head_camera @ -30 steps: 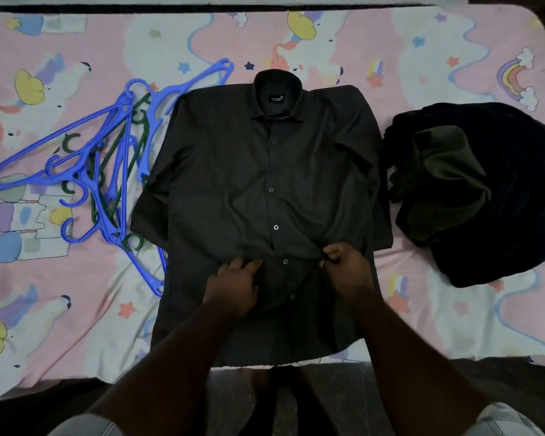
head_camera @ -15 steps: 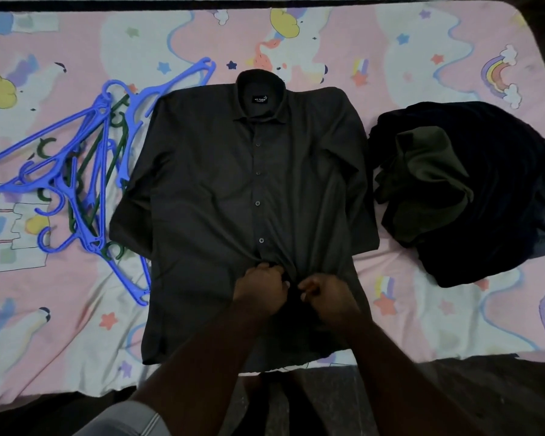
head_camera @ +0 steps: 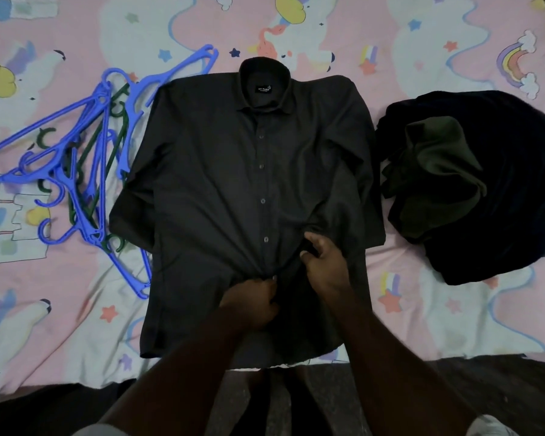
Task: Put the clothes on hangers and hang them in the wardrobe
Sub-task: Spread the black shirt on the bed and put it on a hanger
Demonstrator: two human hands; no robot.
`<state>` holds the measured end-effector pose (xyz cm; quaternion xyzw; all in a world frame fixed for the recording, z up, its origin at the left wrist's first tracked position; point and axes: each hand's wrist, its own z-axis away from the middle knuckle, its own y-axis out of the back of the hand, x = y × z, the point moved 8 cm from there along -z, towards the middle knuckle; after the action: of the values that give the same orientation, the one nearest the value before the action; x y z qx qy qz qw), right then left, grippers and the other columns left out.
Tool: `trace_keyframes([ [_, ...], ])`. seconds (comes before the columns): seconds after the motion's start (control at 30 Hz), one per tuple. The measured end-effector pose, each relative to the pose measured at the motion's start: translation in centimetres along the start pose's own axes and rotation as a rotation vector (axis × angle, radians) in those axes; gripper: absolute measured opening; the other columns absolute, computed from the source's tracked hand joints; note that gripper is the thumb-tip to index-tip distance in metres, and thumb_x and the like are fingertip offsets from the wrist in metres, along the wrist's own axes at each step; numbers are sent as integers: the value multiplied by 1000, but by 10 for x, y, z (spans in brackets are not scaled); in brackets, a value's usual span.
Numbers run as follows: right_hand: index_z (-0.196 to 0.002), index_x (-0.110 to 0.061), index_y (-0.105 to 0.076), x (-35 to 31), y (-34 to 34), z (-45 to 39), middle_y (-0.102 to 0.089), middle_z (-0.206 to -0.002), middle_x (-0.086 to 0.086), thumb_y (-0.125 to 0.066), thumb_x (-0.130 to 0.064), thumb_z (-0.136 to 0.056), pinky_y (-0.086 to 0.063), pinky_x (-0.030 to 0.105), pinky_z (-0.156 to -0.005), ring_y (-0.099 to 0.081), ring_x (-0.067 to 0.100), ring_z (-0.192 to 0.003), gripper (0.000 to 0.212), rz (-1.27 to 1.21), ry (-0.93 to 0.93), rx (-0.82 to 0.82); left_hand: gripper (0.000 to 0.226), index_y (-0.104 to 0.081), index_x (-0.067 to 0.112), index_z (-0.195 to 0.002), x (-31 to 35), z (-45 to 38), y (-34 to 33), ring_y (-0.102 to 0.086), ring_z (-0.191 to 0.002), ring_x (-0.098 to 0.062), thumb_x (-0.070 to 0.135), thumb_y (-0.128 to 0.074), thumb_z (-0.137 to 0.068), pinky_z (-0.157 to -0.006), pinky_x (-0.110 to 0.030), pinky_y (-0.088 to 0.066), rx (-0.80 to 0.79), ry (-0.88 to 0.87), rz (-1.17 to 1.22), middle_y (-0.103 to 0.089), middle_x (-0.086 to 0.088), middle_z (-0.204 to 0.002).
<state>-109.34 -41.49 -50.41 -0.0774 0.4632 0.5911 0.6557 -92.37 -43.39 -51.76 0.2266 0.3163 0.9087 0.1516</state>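
Fingers of the left hand [head_camera: 252, 302] curl tight and pinch the front of the dark shirt [head_camera: 221, 190] low down, at about 6 o'clock on the shirt. Fingers of the right hand [head_camera: 323, 262] curl too and grip a bunch of the cloth just beside the button line, up at about 1 o'clock from the left hand. The two hands are near each other but do not touch. The cloth puckers in little folds where they pull it.

The shirt lies flat on its back in the middle of the bed sheet [head_camera: 422, 309], with its collar [head_camera: 263, 81] at 12 o'clock and its bottom edge at 6 o'clock, hanging a bit over the bed's edge. Four buttons above the hands are done up.

At 9 o'clock from the shirt lies a messy heap of blue hangers [head_camera: 76, 171] with some green hangers [head_camera: 88, 196] mixed in. One blue hanger tip touches the shirt's shoulder. At 3 o'clock sits a pile of dark clothes [head_camera: 501, 199], with a green cloth [head_camera: 434, 171] on top, just beside the shirt's sleeve.
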Motion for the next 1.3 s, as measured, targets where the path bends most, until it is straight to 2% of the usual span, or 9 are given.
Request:
trace_keyframes([
  [0.17, -117, -14, -72, -10, -18, 2, -72, -120, 4, -66, -16, -90, -46, 27, -100, -65, 21, -116, 28, 275, 46, -87, 39, -66, 19, -99, -10, 7, 2, -65, -104, -28, 56, -60, -90, -82, -33, -49, -72, 34, 154, -70, -8, -109],
  [0.3, -123, -10, -69, -40, -14, -9, -70, -124, 9, -61, -11, -90, -44, 30, -104, -63, 25, -118, 33, 355, 172, -20, 38, -67, 21, -97, -36, -2, 67, -64, -96, -31, 52, -46, -91, -81, -37, -52, 464, 76, 277, -65, -8, -99],
  [0.37, -118, -10, -72, -57, -22, -9, -71, -121, 10, -57, -9, -91, -46, 31, -101, -64, 27, -115, 31, 449, 274, -52, 34, -68, 21, -107, -41, -10, 89, -60, -101, -33, 41, -49, -86, -84, -41, -52, 543, 51, 152, -62, -7, -107],
  [0.53, -122, -9, -68, -54, -51, -25, -65, -130, 14, -54, -9, -87, -44, 33, -105, -58, 31, -123, 38, 732, 242, -257, 45, -52, 27, -138, -57, -29, 81, -47, -127, -30, 38, -57, -95, -100, -45, -45, 270, 147, 27, -48, -2, -139],
  [0.7, -159, -12, -18, -50, -60, -24, 2, -168, 7, -59, -9, -89, -26, 37, -120, -24, 34, -147, 81, 754, 231, -306, 58, -40, 28, -148, -68, -33, 71, -43, -132, -30, 41, -57, -94, -102, -47, -45, 200, 125, 13, -42, -1, -147],
  [0.97, -131, -10, -60, -75, -59, -47, -53, -134, 13, -55, -14, -87, -42, 41, -108, -45, 35, -127, 45, 849, 292, -259, 78, -13, 15, -161, -78, -49, 86, -46, -135, -36, 37, -55, -99, -110, -40, -40, 171, 156, 190, -36, -19, -155],
  [1.03, -138, -6, -54, -80, -59, -58, -48, -142, 16, -55, -13, -86, -37, 37, -113, -44, 37, -132, 52, 820, 288, -265, 82, -5, 19, -161, -81, -54, 89, -48, -134, -35, 40, -54, -99, -110, -39, -38, 152, 170, 206, -39, -21, -153],
  [1.17, -160, -10, -10, -79, -59, -67, 11, -166, 14, -56, -16, -88, -33, 39, -116, -31, 37, -144, 85, 775, 223, -326, 99, 22, 30, -157, -92, -61, 96, -58, -121, -40, 38, -57, -98, -103, -39, -44, 138, 248, 282, -56, -29, -135],
  [1.3, -146, -10, -44, -92, -53, -71, -32, -150, 16, -53, -11, -88, -40, 39, -110, -47, 40, -128, 58, 755, 323, -275, 84, -1, 29, -160, -96, -60, 112, -62, -111, -40, 33, -55, -97, -96, -44, -50, 274, 241, 295, -61, -23, -126],
])
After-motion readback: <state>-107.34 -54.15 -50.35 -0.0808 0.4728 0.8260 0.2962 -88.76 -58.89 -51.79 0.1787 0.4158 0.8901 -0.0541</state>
